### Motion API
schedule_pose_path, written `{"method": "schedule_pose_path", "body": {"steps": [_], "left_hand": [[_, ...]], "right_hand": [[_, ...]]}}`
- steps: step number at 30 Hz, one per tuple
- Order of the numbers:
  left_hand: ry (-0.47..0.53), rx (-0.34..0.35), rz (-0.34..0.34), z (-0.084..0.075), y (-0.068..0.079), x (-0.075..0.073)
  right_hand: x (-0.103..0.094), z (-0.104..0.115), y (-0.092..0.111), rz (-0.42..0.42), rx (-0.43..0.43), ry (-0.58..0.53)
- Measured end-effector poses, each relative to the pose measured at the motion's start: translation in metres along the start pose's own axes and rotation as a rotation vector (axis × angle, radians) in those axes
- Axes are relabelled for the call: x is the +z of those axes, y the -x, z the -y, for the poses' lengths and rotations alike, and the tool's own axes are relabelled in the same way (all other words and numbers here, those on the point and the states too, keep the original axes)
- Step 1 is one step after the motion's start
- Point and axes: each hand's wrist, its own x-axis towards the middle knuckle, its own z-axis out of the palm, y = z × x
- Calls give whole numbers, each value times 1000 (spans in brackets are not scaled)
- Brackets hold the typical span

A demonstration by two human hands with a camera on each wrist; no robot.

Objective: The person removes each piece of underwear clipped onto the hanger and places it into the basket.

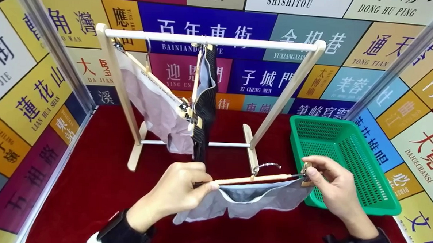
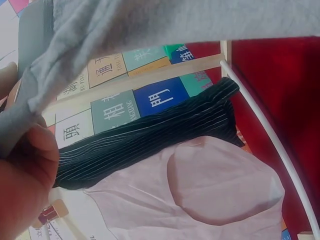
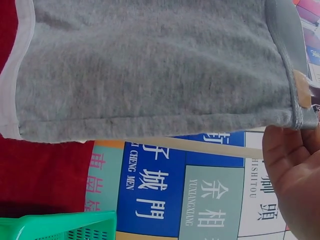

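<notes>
Grey shorts (image 1: 213, 205) with pale trim hang below a wooden clip hanger (image 1: 272, 178) above the table. My left hand (image 1: 178, 189) grips the hanger's left end together with the waistband, hiding the clip there. At the other end, my right hand (image 1: 339, 187) pinches the wooden clip (image 1: 307, 169) at the shorts' waist corner. Between the hands the waistband sags, and the metal hook (image 1: 267, 165) points up and back. In the right wrist view, the grey cloth (image 3: 155, 75) spreads beside my right fingers.
A wooden rack (image 1: 276, 95) with a white top bar stands behind my hands. Pinkish shorts (image 1: 158, 108) and a black striped garment (image 1: 205, 102) hang on it from clip hangers. A green basket (image 1: 392, 202) stands at right on the red cloth (image 1: 74, 188).
</notes>
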Motion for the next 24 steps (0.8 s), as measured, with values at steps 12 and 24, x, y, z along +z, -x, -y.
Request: {"method": "schedule_pose_path", "body": {"steps": [12, 24], "left_hand": [[-37, 107, -12, 4, 1, 1], [-59, 125, -1, 8, 2, 3]], "right_hand": [[-5, 7, 3, 30, -7, 183], [-2, 3, 8, 33, 9, -31]]}}
